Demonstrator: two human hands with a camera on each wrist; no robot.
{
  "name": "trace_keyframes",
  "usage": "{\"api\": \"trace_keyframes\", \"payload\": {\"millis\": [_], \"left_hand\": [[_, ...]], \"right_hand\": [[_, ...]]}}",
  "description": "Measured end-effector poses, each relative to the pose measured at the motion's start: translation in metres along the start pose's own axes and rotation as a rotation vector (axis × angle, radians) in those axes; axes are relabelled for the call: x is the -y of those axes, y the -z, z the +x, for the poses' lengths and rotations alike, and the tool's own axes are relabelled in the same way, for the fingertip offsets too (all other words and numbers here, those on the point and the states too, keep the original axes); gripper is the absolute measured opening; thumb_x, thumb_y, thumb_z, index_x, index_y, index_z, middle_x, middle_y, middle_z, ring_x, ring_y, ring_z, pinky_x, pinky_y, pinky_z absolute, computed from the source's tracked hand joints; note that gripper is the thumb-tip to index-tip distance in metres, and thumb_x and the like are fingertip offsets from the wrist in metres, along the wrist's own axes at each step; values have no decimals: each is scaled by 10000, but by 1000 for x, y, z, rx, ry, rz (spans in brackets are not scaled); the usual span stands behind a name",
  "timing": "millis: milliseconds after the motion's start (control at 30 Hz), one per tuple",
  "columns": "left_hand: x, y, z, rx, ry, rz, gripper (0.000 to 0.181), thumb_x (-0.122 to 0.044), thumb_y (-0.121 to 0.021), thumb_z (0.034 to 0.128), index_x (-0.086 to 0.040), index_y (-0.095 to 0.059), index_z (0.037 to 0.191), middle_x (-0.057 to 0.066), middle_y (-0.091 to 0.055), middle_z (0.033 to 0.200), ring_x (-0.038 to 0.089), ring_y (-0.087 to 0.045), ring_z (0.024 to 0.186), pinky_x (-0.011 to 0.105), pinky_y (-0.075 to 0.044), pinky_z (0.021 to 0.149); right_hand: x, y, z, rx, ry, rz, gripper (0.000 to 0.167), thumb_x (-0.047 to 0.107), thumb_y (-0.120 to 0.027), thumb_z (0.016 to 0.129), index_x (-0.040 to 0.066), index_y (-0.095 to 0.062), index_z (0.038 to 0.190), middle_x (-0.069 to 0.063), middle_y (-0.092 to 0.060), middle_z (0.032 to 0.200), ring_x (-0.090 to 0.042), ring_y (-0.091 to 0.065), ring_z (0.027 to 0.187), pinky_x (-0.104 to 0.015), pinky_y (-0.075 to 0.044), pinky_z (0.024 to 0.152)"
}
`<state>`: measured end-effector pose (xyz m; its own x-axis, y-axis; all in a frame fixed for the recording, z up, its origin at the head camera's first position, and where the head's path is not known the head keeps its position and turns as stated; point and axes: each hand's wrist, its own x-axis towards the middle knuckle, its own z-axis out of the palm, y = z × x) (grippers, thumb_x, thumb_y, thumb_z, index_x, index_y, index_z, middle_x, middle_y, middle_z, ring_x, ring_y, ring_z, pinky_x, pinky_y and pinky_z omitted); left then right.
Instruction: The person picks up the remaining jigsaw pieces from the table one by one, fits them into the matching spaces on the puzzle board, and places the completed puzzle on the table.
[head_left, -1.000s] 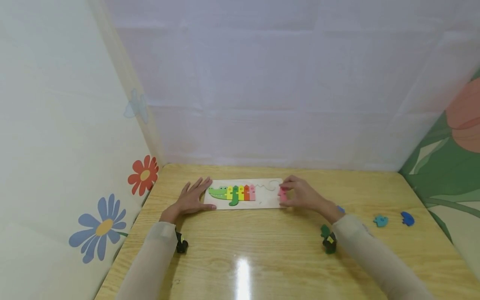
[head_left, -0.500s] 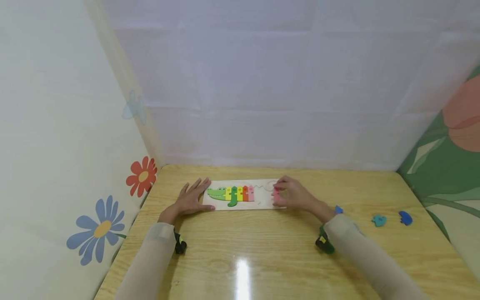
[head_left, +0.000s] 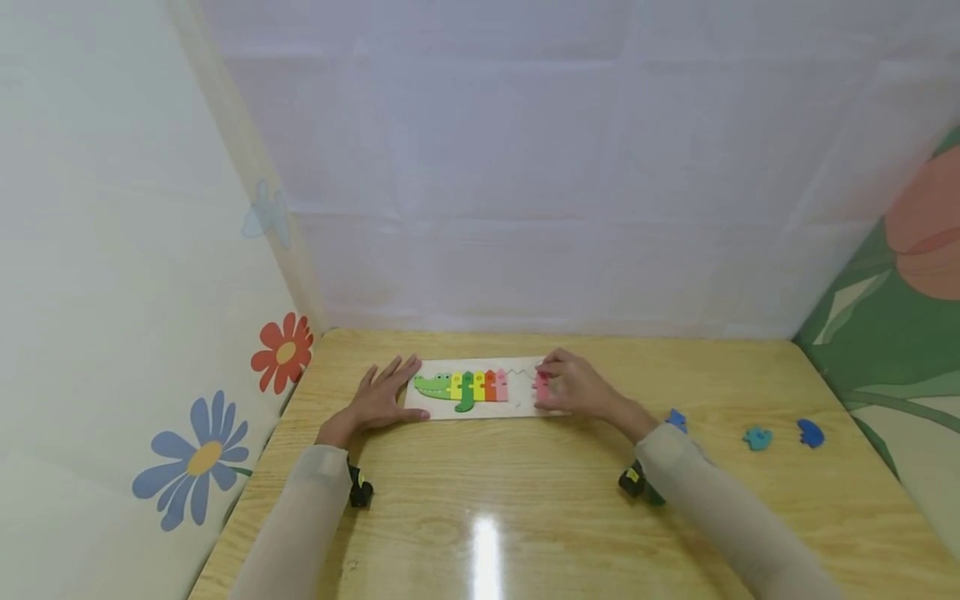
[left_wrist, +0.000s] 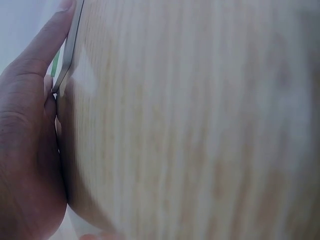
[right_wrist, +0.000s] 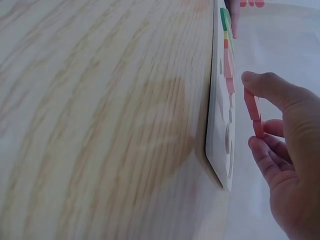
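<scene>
A white puzzle board (head_left: 450, 411) lies on the table, bearing a crocodile's green head (head_left: 432, 386) and a row of yellow, green, orange and pink pieces, with bare outlines right of them. My left hand (head_left: 378, 397) rests with spread fingers at the board's left end, its thumb on the near edge. Above the board's right part my right hand (head_left: 579, 387) pinches a pink puzzle piece (head_left: 541, 387) between thumb and fingers. The right wrist view has this piece (right_wrist: 252, 102) held apart from the board (right_wrist: 216, 145).
On the wooden table (head_left: 420, 533) to the right lie a dark blue piece (head_left: 810, 433), a teal piece (head_left: 757, 438) and a blue piece (head_left: 677, 419). Something green (head_left: 655, 497) is partly hidden by the right wrist camera. Fabric walls stand behind and beside the table.
My right hand has moved left over the board with the pink puzzle piece, toward the placed pieces. The left hand has stayed at the board's left end.
</scene>
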<state>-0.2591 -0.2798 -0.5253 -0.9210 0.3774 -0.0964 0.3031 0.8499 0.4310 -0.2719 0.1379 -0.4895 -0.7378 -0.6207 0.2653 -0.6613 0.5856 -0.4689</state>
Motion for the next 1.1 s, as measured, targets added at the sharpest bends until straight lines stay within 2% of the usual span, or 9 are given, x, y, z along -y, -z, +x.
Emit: {"api": "trace_keyframes", "payload": {"millis": [300, 633, 867, 1100], "left_hand": [[0, 0, 0, 2, 7, 0, 1122, -620, -779, 880, -96, -218, 1699, 109, -172, 1772, 399, -90, 1635, 678, 19, 1258], [0, 1, -1, 7, 1, -3, 1147, -664, -759, 870, -88, -213, 1699, 121, -165, 1772, 409, -90, 1633, 687, 15, 1255], [4, -4, 1, -3, -9, -24, 1141, -657, -761, 871, -98, -212, 1701, 119, -157, 1775, 402, -72, 1636, 675, 38, 1259], [1, 0, -1, 8, 5, -11, 1133, -634, -772, 879, -92, -210, 1700, 115, -155, 1774, 402, -76, 1636, 680, 25, 1259]], "right_hand": [[1, -5, 11, 13, -11, -17, 627, 283, -957, 785, -80, -732, 1245, -145, -671, 1200, -291, -670, 1071, -437, -581, 977], [4, -11, 21, 44, -57, 26, 649, 293, -962, 783, -60, -726, 1274, -137, -661, 1227, -282, -662, 1085, -422, -578, 989], [3, -19, 26, 49, -51, 14, 649, 300, -955, 790, -58, -719, 1278, -132, -653, 1220, -270, -657, 1079, -412, -578, 984], [3, -23, 31, 53, -33, 4, 662, 320, -949, 792, -59, -716, 1281, -147, -667, 1229, -265, -664, 1065, -396, -583, 974]]}}
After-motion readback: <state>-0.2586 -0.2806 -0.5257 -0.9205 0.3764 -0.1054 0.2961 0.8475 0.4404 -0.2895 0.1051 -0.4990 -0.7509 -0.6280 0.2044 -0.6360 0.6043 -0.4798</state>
